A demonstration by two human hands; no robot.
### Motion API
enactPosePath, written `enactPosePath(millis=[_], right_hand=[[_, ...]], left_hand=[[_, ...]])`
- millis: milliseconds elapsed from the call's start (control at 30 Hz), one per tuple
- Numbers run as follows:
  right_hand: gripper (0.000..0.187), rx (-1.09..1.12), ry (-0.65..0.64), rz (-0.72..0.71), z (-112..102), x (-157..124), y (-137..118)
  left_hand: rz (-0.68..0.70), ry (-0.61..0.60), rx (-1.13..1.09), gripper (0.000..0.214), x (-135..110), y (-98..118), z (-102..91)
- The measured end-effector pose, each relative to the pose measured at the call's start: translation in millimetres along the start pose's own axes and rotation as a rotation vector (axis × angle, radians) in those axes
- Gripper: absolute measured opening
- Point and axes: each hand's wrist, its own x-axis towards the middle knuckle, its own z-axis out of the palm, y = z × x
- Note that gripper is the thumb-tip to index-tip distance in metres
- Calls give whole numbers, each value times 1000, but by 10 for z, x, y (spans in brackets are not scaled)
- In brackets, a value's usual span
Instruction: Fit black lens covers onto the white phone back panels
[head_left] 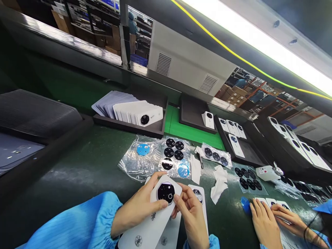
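Note:
My left hand grips a white phone back cover by its upper left edge, holding it above the green table. A round black camera lens sits in the cover's top. My right hand pinches at the lens's right rim with thumb and fingertips. Under the held cover lies another white cover. Both my sleeves are bright blue.
Clear bags with black round lenses and blue film discs lie just beyond my hands, beside white wipes. Dark trays hold stacked white covers. A co-worker's hands press on covers at the right, near a small white dispenser.

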Motion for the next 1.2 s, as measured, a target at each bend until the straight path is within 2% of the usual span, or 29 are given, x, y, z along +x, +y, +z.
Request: enactPosePath(millis=[133,333,500,567,667,767,900,1033,1133,1200], right_hand=[[56,-32,-14,-17,21,-10,0],[51,-60,-18,-34,50,-20,2],[56,-40,-16,-30,54,-24,33],[58,-13,-17,-5,52,-24,45],[49,17,-28,32,50,-32,61],[43,33,16,19,48,-42,112],[44,43,109,-27,62,-29,246],[44,47,168,-41,124,-32,271],[41,39,173,-44,171,-69,175],[39,17,156,-55,184,-83,109]], left_hand=[[4,-37,41,72,6,10,-32],[10,0,67,66,-24,88,-7],[6,-11,82,69,-24,106,-7],[22,-42,111,70,-30,122,-15],[52,-120,183,70,-57,172,-27],[63,-156,265,72,-97,217,-31],[48,-157,310,75,-130,207,-29],[63,-146,237,63,-102,177,-27],[76,-86,109,46,-43,201,-31],[58,-64,55,42,0,232,-43]])
